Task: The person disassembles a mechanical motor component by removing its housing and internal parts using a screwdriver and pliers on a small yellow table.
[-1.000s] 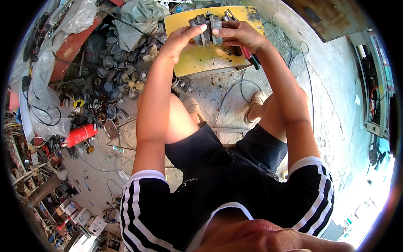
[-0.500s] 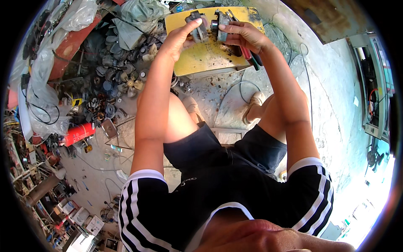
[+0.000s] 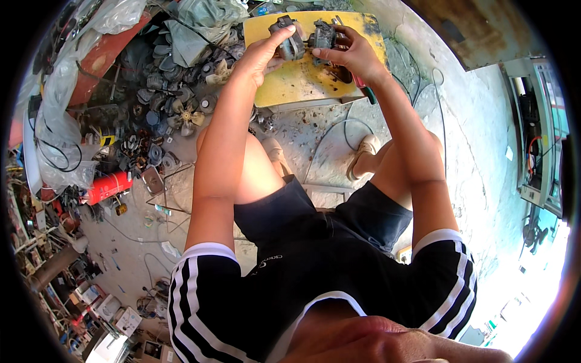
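Over the yellow board, my left hand (image 3: 264, 53) is closed on a dark, grimy metal motor part (image 3: 293, 46), thumb on top. My right hand (image 3: 358, 58) grips a second dark, ridged motor part (image 3: 324, 36) between the thumb, on its near side, and the fingers behind it. The two parts are held side by side with a narrow gap, which a short thin piece seems to bridge; whether they touch I cannot tell. Below them lies the yellow board (image 3: 284, 88), scuffed and stained black. Partly hidden by my right hand, a red-and-black tool handle (image 3: 367, 91) lies at the board's right edge.
Left of the board is a heap of used motor parts, with a fan wheel (image 3: 186, 116) among them. Plastic sheeting (image 3: 57, 142) and a red cylinder (image 3: 108, 187) are farther left. A thin cable (image 3: 321, 145) loops over the floor. At right stands an open-fronted cabinet (image 3: 538, 133).
The right-hand motor part has been turned, so its black round end no longer faces left as before. My right thumb has shifted down to its near edge. My left hand keeps its hold.
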### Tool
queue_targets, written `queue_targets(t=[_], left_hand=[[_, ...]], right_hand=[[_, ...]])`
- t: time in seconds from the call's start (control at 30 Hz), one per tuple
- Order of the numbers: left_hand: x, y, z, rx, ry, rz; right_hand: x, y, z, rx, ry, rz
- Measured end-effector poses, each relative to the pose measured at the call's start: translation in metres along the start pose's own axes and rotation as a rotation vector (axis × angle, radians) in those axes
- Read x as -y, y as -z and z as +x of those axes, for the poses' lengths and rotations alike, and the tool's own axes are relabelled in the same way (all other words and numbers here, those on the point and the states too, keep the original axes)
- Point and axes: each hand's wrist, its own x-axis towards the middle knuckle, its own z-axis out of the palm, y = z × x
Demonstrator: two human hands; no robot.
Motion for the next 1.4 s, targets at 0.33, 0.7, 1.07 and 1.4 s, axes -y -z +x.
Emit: queue_targets(t=[0.33, 0.7, 1.07, 1.4], left_hand=[[0.000, 0.012, 0.003, -0.041, -0.075, 0.068], [-0.002, 0.021, -0.001, -0.058, 0.010, 0.003], [-0.008, 0.024, -0.019, -0.010, -0.014, -0.011], [-0.009, 0.023, -0.029, 0.033, 0.000, -0.052]], right_hand=[[0.008, -0.007, -0.008, -0.188, 0.101, -0.624], [0.006, -0.026, 0.011, -0.279, 0.135, -0.974], [0.003, -0.029, 0.008, -0.319, 0.249, -1.153], [0.004, -0.036, -0.002, -0.303, 0.265, -1.187]])
